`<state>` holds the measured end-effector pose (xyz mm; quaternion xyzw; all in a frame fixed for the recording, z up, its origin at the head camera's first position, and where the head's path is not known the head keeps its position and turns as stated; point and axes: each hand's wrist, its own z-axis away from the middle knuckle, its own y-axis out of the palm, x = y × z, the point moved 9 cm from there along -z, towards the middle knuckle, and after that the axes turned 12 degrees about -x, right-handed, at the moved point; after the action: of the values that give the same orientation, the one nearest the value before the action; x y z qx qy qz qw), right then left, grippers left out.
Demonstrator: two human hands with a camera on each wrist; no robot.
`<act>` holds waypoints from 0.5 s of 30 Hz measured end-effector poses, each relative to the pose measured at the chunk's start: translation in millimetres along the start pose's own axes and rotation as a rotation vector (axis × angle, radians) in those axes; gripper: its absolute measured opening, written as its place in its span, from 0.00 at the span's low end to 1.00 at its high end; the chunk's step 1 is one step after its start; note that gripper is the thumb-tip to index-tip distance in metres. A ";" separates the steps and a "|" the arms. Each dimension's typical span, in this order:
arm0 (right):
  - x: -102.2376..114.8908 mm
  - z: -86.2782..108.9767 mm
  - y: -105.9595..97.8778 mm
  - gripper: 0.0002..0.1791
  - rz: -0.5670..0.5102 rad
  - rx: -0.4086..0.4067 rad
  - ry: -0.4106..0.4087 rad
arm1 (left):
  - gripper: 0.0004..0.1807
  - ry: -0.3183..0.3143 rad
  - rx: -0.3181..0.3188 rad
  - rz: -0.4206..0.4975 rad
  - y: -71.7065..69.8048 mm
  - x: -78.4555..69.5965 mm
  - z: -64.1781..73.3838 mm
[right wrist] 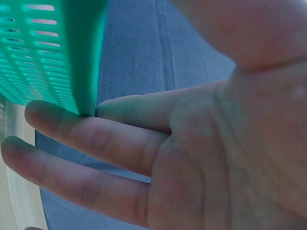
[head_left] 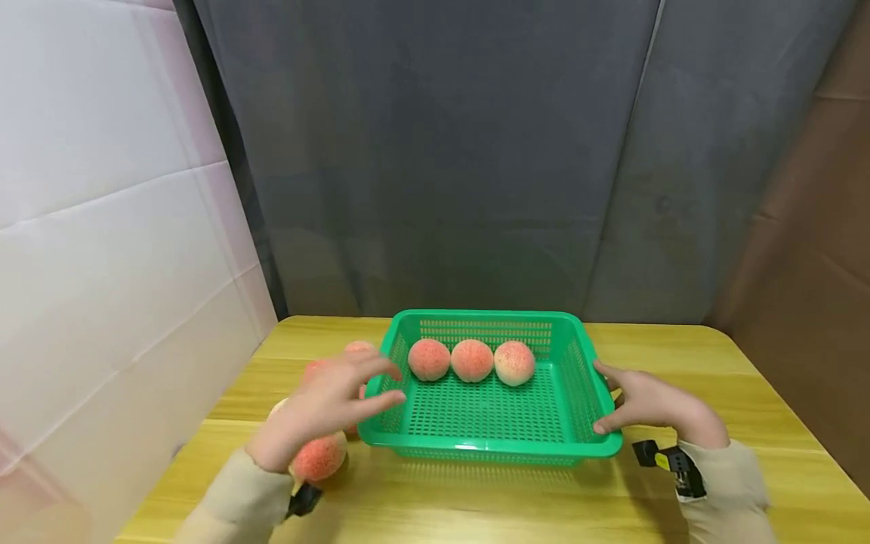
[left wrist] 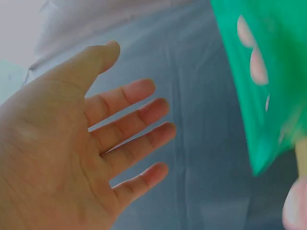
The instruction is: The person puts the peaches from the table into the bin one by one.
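The green basket point(head_left: 516, 447) stands upright on the tabletop point(head_left: 476, 506), between the two hands, and carries three peaches point(head_left: 472, 360) in a row along its far side, from 10 to 1 o'clock of its centre. The left hand point(head_left: 326, 402) is at 9 o'clock, palm toward the basket; thumb and fingers are spread, and the left wrist view shows them holding nothing and apart from the basket wall. The right hand point(head_left: 649, 400) is at 3 o'clock, also spread, its fingers extended under the rim and appearing to touch it; no firm pinch is evident. A loose peach point(head_left: 321, 456) rests at 8 o'clock, below the left hand, and further peaches point(head_left: 359, 346) lie partly hidden behind that hand, so their count is not certified. Assessment: the basket appears to be thin plastic, likely light, fairly stiff at the rim, more flexible in the perforated walls, and somewhat slick. Sound holding points are the rim at 9 and 3 o'clock, fingers beneath and thumbs above, kept level, since the peaches inside are round and liable to roll. The peaches look light, with a matte, grippy skin; each is best held lightly around its widest part.
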<state>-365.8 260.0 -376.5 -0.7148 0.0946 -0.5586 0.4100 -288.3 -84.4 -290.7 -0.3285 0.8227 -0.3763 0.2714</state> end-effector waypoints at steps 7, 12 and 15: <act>6.6 -6.6 -1.5 0.60 0.015 0.013 -0.040 | 0.15 -0.179 0.109 -0.192 -41.7 76.3 -27.2; -3.4 -1.9 -3.0 0.60 -0.003 0.017 -0.029 | 0.22 -0.302 0.346 -0.262 -25.0 115.6 -34.7; -8.5 0.3 0.0 0.59 -0.039 0.028 -0.029 | 0.29 -0.447 0.491 -0.251 -11.8 134.4 -29.5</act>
<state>-368.6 265.1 -382.7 -0.7188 0.0669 -0.5571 0.4105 -390.3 -177.3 -291.3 -0.4262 0.5813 -0.5121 0.4671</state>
